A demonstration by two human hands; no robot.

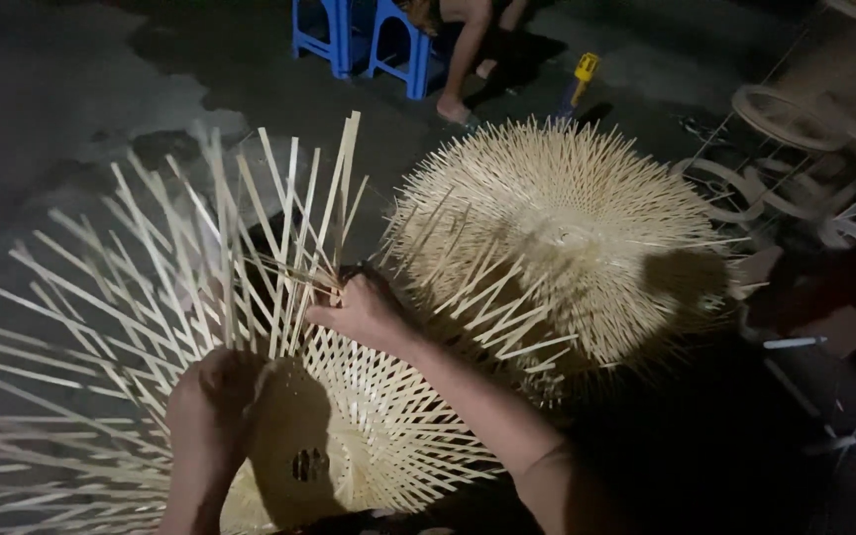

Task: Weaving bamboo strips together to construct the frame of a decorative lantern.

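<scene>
We keep our left hand (212, 396) low at seven o'clock, fingers curled into a loose fist (knuckles up). Our right hand (361, 309) sits near centre, fingers pinched together, its forearm running back toward five o'clock.

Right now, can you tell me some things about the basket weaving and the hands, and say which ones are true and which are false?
1. The right hand pinches the upright strips of the half-woven basket. True.
2. The left hand is lifted high in the air, away from the basket. False: it rests against the basket's woven part.
3. A second spiky woven piece lies on the floor behind the one being worked on. True.
4. The stools at the top are red. False: they are blue.
5. A yellow tool lies on the floor near the stools. True.
</scene>
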